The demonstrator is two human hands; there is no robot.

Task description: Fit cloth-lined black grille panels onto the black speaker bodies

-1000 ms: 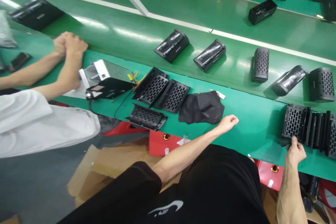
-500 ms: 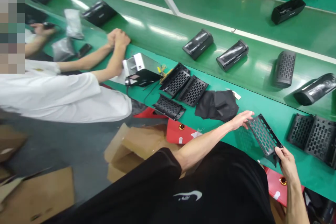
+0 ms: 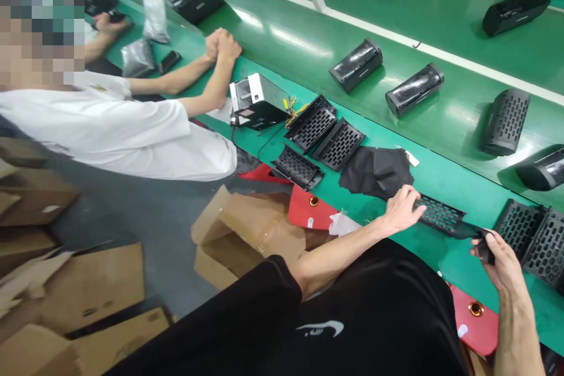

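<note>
head | left hand (image 3: 400, 210): grip spread on black perforated grille (image 3: 440, 215) | right hand (image 3: 500, 261): grip pinching its end

The black grille (image 3: 440, 215) showed rows of oblong slots against the green worktop (image 3: 445, 264); the black shirt (image 3: 379, 299) bore a white logo (image 3: 319, 329).

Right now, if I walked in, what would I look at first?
The bright green belt stands out first, with black cases lined up behind it. Nearest the camera, the left hand rests on a black holed grille panel and the right hand grips its end.
</note>
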